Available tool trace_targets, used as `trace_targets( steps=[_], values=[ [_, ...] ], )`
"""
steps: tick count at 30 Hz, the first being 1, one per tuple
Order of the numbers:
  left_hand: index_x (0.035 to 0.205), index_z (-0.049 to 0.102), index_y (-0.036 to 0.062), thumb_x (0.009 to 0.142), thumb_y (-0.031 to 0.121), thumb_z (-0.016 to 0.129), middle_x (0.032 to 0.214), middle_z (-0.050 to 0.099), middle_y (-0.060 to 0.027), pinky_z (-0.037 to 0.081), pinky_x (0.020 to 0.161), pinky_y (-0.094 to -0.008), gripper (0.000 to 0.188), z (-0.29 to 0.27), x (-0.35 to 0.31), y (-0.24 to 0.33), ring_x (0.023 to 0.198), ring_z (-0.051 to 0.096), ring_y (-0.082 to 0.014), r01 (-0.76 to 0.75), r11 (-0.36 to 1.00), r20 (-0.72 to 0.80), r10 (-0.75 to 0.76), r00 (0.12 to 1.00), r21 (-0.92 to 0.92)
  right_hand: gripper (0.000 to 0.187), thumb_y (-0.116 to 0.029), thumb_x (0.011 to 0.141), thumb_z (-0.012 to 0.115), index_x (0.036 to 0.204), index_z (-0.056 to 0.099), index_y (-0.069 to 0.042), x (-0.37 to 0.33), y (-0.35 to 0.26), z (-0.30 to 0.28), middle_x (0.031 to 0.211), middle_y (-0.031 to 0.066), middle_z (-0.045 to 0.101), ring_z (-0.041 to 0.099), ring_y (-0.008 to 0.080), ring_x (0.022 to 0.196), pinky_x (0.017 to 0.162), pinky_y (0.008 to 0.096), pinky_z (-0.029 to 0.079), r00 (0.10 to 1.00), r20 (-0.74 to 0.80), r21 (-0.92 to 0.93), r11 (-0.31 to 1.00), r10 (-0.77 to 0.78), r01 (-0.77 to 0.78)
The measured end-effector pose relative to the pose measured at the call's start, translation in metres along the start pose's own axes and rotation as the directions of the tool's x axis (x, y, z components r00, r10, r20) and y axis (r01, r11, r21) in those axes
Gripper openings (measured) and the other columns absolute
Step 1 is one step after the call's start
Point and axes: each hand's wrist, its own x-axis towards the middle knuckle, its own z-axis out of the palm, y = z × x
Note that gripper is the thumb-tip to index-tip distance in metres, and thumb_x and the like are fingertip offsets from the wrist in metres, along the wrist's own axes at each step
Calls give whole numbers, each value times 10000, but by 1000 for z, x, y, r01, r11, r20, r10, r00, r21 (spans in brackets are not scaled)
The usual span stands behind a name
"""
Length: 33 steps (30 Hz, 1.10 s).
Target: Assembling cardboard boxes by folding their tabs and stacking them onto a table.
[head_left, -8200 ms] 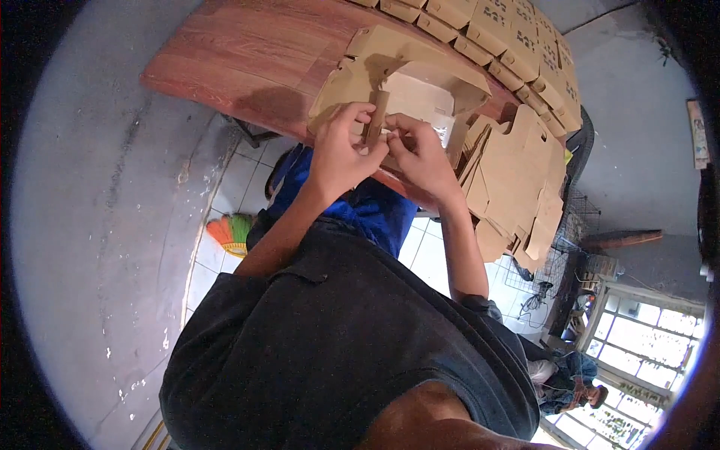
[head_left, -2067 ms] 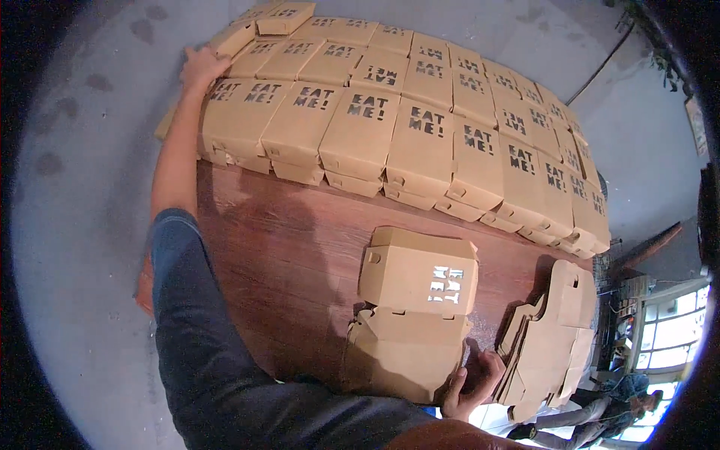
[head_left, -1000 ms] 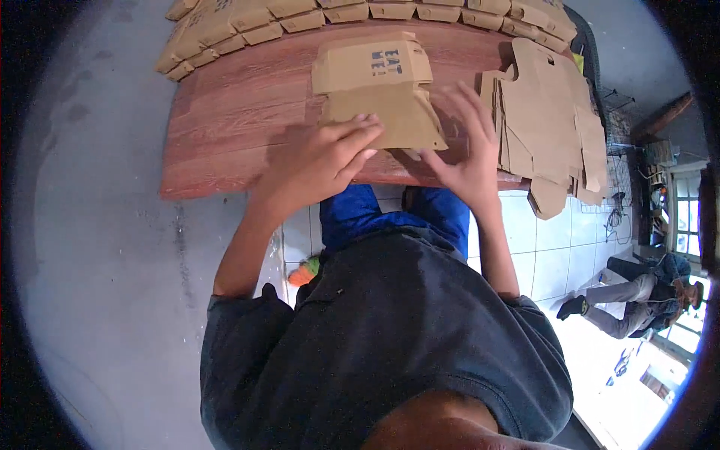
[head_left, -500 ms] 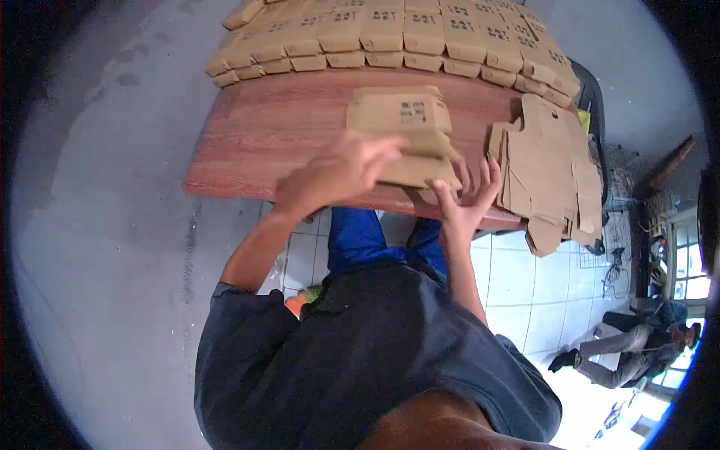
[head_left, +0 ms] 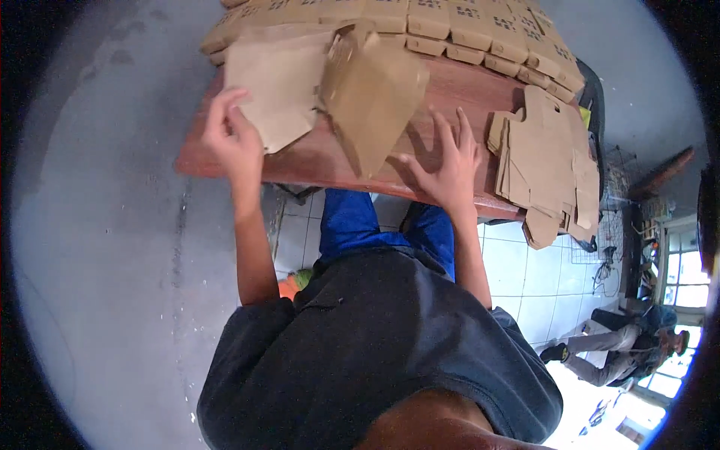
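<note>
A brown cardboard takeaway box stands open and tilted over the table, blurred by motion. Its flat panel (head_left: 281,86) spreads to the left, and its folded body (head_left: 375,94) leans toward the right with a corner pointing at me. Beside the panel's left edge is my left hand (head_left: 238,139), fingers half bent and apart, the fingertips at or just short of the cardboard. My right hand (head_left: 450,165) is spread open over the table between the box and the flat blanks, holding nothing.
Rows of folded boxes (head_left: 480,34), stacked in layers, line the table's far side. Flat cardboard blanks (head_left: 551,161) lie piled at the right end, overhanging the near edge of the reddish wooden table (head_left: 480,86). Another person (head_left: 622,349) sits at the far right.
The box was lying flat near the table edge under both hands. Now it is unfolded, tilted and farther left. My left hand has moved left, and my right hand has come off the box.
</note>
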Motion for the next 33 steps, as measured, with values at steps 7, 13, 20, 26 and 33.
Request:
trace_targets(
  steps=[7,13,20,26,33],
  values=[
    [1118,751,17,868,-113,511,1153,738,-165,526,960,-351,370,10,-7,34,1106,707,-274,-265,956,189,285,940,-125,796,-197,798,841,1455,415,-52,41,-18,32,1331,206,529,563,287,1199,1020,416,473,969,12,827,542,246,-148],
    [1141,742,7,926,-57,520,1179,737,-139,520,948,-322,315,-24,32,-3,1090,696,-229,-113,994,8,113,994,-13,726,-78,777,837,1386,445,-40,28,30,20,1246,177,592,586,269,1163,995,394,492,918,-78,689,687,388,-232],
    [1178,730,-2,987,15,547,1152,739,-93,514,893,-264,265,-65,61,-93,1039,657,-129,178,982,287,-152,946,-67,581,84,821,737,1340,507,-39,20,58,-10,1249,121,632,630,221,1127,957,332,526,943,162,826,484,291,-291],
    [1119,742,6,939,-17,555,1127,750,-155,541,894,-326,261,-11,42,-73,1016,725,-232,-83,995,309,96,946,-56,385,-53,908,718,1290,674,-50,34,21,-1,1215,72,676,623,167,1098,966,312,502,878,467,778,422,107,-465],
    [1077,760,28,881,-61,547,1100,737,-205,545,897,-353,303,-19,45,-83,1024,729,-314,-10,973,20,6,1000,231,385,-107,930,705,1284,642,31,37,41,-19,1205,118,691,633,185,1113,985,323,498,888,292,946,-248,356,-211]
  ],
)
